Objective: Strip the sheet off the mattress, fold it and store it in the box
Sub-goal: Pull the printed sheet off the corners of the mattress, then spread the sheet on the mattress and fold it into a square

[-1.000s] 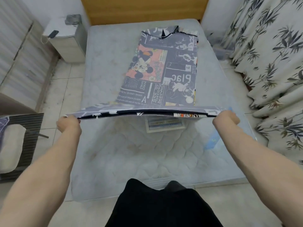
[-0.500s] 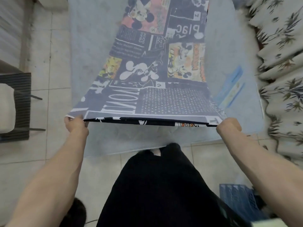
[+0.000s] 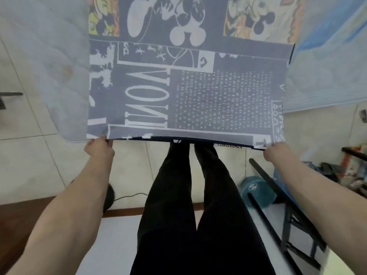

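**Grey-blue cartoon sheet held taut by its near corners**

Grey-blue, printed with cartoon mice and blocks of lettering, the folded sheet [image 3: 190, 90] stretches from the mattress [image 3: 49, 56] out over the tiled floor [image 3: 29, 159]. The left hand [image 3: 99, 148] is closed on the near left corner, the right hand [image 3: 277, 152] closed on the near right corner, arms well apart. Black trouser legs [image 3: 188, 205] stand below the held edge. A blue round container [image 3: 258, 190] sits beside a black metal frame [image 3: 288, 215] at the right
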### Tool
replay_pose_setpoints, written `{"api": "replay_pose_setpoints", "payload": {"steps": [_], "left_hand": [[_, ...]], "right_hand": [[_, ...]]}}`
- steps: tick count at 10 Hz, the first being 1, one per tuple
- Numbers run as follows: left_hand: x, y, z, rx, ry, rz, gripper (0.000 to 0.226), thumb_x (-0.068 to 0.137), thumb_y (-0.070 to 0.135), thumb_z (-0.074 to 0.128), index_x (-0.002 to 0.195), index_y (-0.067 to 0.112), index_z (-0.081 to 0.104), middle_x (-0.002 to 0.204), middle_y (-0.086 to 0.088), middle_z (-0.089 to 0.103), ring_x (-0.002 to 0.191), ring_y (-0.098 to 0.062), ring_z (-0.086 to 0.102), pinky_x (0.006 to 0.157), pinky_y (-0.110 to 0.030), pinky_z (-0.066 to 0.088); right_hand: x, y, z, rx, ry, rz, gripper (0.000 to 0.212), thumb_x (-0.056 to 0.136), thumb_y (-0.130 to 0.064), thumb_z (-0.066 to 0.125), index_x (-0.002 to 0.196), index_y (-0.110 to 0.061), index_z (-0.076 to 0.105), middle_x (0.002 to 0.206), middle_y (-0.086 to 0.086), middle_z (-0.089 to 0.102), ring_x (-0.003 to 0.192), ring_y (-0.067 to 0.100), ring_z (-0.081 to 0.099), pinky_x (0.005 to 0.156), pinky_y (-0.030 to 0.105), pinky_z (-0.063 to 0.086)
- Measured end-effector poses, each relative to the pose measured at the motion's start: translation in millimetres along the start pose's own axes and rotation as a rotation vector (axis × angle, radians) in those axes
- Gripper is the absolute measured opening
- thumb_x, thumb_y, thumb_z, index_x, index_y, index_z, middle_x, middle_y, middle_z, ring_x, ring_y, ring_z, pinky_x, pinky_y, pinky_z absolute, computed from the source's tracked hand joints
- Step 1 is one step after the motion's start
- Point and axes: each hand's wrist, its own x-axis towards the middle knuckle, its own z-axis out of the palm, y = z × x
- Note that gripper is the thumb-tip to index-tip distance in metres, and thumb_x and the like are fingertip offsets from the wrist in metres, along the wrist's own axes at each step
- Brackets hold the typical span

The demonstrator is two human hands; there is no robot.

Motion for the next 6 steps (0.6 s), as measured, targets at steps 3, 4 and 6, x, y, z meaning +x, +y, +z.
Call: {"api": "replay_pose_setpoints", "payload": {"steps": [3, 4, 6], "left_hand": [[29, -67, 15, 0.691, -0.001, 0.134, 0.037, 0.107, 0.026, 0.04, 0.129, 0.003, 0.058, 0.122, -0.025, 0.062, 0.12, -0.04, 0.058, 0.095, -0.038, 0.047], [21, -87, 10, 0.783, 0.002, 0.138, 0.035, 0.107, 0.024, 0.042, 0.126, 0.002, 0.061, 0.125, -0.021, 0.061, 0.122, -0.037, 0.057, 0.097, -0.039, 0.047], [12, -71, 10, 0.795, 0.004, 0.031, 0.044, 0.107, 0.022, 0.043, 0.147, 0.006, 0.045, 0.147, -0.013, 0.052, 0.137, -0.024, 0.05, 0.112, -0.03, 0.043]], "right_hand": [[71, 7, 61, 0.29, -0.124, 0.119, 0.033, 0.093, -0.013, 0.054, 0.123, -0.003, 0.064, 0.122, 0.017, 0.066, 0.113, 0.032, 0.064, 0.092, 0.041, 0.053], [85, 17, 80, 0.127, -0.077, 0.086, 0.043, 0.103, -0.013, 0.037, 0.145, -0.011, 0.046, 0.145, 0.008, 0.052, 0.131, 0.025, 0.052, 0.106, 0.034, 0.043], [84, 19, 84, -0.17, -0.134, -0.034, 0.046, 0.101, -0.016, 0.038, 0.146, -0.014, 0.048, 0.147, 0.007, 0.048, 0.13, 0.027, 0.051, 0.108, 0.038, 0.044]]}}
